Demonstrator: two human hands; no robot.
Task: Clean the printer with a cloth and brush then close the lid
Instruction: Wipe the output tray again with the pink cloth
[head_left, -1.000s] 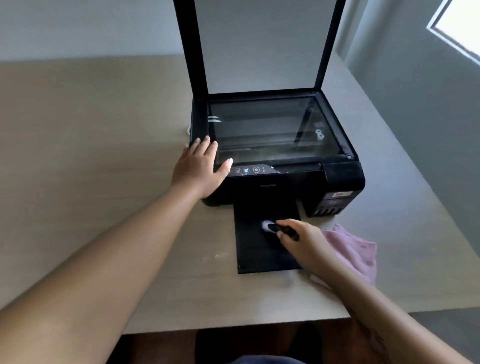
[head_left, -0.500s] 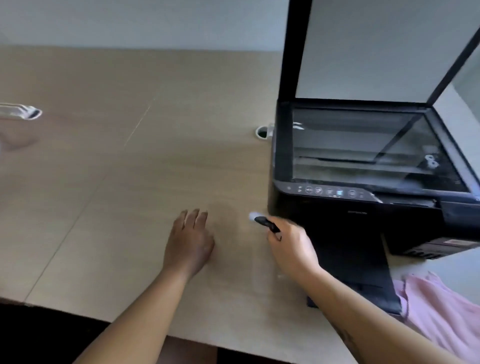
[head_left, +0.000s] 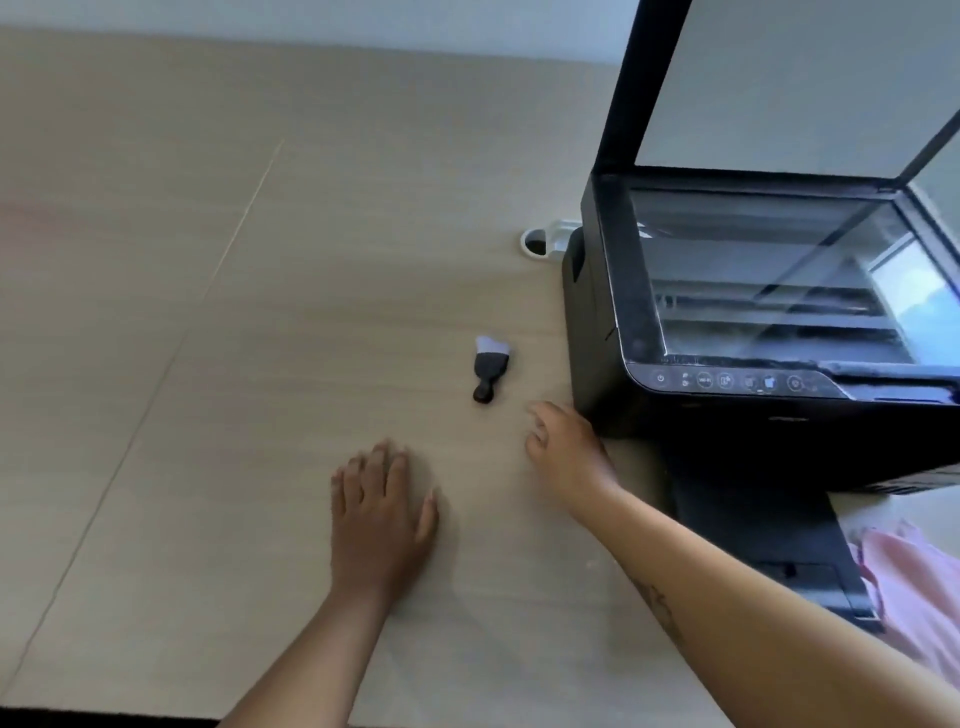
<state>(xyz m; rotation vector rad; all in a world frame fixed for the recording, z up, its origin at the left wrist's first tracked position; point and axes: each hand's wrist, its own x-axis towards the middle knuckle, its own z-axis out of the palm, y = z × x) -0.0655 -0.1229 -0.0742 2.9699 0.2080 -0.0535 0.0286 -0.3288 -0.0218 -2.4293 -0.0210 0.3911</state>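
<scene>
Small black pale-bristled brush (head_left: 491, 369) lies on the beige wooden table (head_left: 208, 312), just left of the black printer (head_left: 597, 338), its lid (head_left: 623, 83) raised; left hand (head_left: 382, 514) rests flat, fingers straight; right hand (head_left: 566, 447) loosely curled, empty, near the brush

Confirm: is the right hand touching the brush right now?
Apart. The head view shows the brush lying alone on the table, with a strip of bare tabletop between its handle and the right hand.

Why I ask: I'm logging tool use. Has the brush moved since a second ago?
Yes. The brush left the tray before the printer and now lies on the table left of it.
</scene>
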